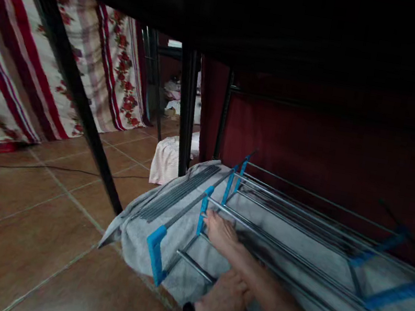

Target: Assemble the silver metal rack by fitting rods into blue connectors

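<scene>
A rack of thin metal tubes and blue plastic brackets [154, 253] lies on a grey cloth [260, 222]. My right hand [220, 232] reaches across to a blue bracket [204, 208] near its left end, fingers closed on a metal tube where it meets that bracket. Below it, my left hand [226, 296], with a black band on the wrist, is closed around a lower metal tube [195, 266]. That tube's free end points left, apart from the blue corner bracket. My right forearm partly covers the left fingers and the middle of the tubes.
Several loose grey tubes [181, 193] lie side by side on the cloth. A black metal frame [78, 96] stands around and overhead, its posts close by. A striped floral curtain [98, 68] hangs at left; a dark cable [65, 169] crosses the tiled floor [35, 233].
</scene>
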{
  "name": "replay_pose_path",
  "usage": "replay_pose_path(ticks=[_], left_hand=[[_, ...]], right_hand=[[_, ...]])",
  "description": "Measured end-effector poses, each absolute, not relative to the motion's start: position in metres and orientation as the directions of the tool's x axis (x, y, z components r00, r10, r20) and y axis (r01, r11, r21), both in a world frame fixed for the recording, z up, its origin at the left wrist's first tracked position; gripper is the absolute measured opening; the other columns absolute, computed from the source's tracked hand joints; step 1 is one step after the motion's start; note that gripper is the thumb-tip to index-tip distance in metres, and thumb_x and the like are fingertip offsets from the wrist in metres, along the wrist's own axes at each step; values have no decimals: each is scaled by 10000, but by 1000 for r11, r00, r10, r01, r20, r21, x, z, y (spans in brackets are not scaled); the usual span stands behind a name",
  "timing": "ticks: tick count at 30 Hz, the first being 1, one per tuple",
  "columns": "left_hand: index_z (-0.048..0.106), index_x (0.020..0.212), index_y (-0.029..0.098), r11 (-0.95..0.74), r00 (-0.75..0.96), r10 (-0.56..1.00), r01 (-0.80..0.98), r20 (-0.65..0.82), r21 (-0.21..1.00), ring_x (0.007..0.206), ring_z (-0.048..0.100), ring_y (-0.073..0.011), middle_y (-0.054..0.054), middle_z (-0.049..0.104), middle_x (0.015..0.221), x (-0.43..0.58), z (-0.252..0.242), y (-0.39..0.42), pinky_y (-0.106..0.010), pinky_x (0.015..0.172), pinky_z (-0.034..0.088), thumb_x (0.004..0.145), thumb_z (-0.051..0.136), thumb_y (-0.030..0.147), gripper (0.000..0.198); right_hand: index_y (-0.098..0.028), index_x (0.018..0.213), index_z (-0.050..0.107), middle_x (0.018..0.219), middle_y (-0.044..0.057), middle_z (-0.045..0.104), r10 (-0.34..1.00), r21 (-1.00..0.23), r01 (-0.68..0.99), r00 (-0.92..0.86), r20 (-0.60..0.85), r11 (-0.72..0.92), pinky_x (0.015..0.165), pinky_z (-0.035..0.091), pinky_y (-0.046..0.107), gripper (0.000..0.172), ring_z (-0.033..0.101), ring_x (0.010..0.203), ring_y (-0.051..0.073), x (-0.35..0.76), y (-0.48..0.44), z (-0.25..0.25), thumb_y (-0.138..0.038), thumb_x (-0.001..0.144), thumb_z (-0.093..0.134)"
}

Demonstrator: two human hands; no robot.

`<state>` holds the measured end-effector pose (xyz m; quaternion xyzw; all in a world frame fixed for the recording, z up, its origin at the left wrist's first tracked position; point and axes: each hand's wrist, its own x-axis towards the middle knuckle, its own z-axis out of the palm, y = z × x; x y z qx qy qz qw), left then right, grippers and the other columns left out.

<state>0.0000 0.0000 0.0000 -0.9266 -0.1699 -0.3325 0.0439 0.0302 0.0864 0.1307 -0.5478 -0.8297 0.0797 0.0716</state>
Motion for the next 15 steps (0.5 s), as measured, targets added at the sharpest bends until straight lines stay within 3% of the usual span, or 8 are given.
replay_pose_path(ticks=[3,5,7,8,11,15], left_hand=[[601,1293,245,-782,442,577,542,687,308,1240,583,-235,-88,670,1255,-45,-22,6,-441,1047,506,939,452,124,403],[630,1175,230,-557,68,756,587,650,587,1116,628,-246,-99,673,1138,-65,-22,24,-446,962,541,920,426,124,343],[608,1127,207,-366,-292,790,481,539,797,1071,633,-254,-103,656,1088,-76,-9,52,-459,975,530,890,476,168,274],[588,1165,192,-340,-360,792,411,494,846,1123,618,-265,-117,649,1141,-78,1,68,-469,1027,501,867,531,204,303],[554,1270,174,-362,-294,863,209,411,909,1222,587,-263,-129,655,1244,-78,28,109,-451,1114,432,794,557,208,477],[638,1180,186,-360,-193,909,81,369,929,1165,626,-262,-107,715,1152,-77,40,130,-450,1111,429,716,513,190,481]], right_hand=[[-187,1204,523,1165,87,704,921,-212,898,-388,30,385,791,490,363,287,711,1027,259,31,86,130,-282,1082,281],[-189,1216,522,1180,93,704,919,-220,894,-394,26,390,804,491,353,295,706,1041,251,32,87,129,-283,1083,276],[-191,1224,524,1198,97,702,914,-233,887,-406,22,400,822,492,346,298,700,1056,246,33,88,128,-281,1082,278],[-191,1231,525,1209,98,700,911,-239,882,-413,21,406,831,493,345,299,697,1065,245,33,88,128,-277,1081,282],[-184,1288,519,1245,110,690,909,-242,880,-418,17,409,857,498,348,324,691,1085,246,34,90,127,-237,1068,287],[-172,1375,509,1295,136,671,912,-248,883,-411,1,398,900,501,355,402,680,1127,245,35,91,128,-170,1043,282]])
